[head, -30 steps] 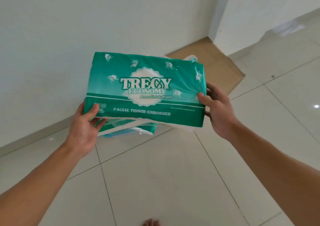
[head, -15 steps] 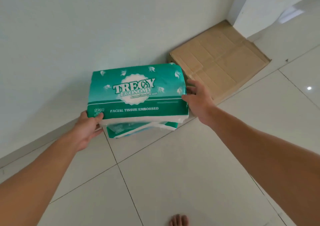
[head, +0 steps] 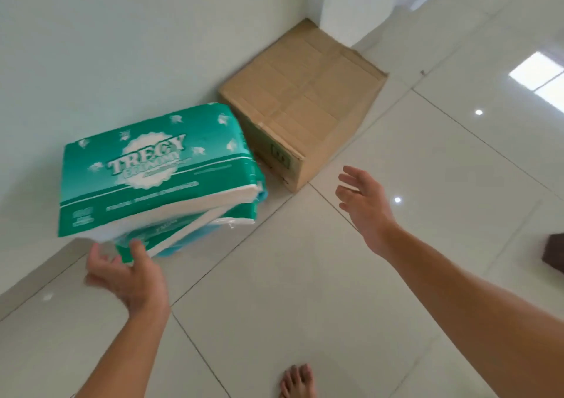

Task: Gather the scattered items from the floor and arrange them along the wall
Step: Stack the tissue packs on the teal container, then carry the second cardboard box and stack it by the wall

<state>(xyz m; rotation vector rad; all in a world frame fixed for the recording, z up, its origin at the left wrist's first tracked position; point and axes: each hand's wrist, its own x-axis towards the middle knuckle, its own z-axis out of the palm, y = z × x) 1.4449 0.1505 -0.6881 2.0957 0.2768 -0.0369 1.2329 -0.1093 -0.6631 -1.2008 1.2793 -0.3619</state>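
Note:
A green facial tissue pack (head: 152, 172) lies on top of another green pack (head: 195, 230) on the floor against the wall. My left hand (head: 128, 275) is just below the stack's near left corner, fingers spread, holding nothing; whether a fingertip still touches the lower pack is unclear. My right hand (head: 363, 205) hovers open to the right of the stack, apart from it, fingers straight. A closed cardboard box (head: 305, 98) stands against the wall right beside the stack.
The white wall (head: 122, 47) runs from lower left to a corner at upper right behind the box. The glossy tiled floor (head: 305, 275) stretches toward me. A dark object (head: 554, 252) lies at the right edge. My bare foot (head: 297, 381) shows at the bottom.
The tissue pack came down onto the lower pack by the wall, and both hands let go of it. My right hand drew back to the right; my left dropped below the stack.

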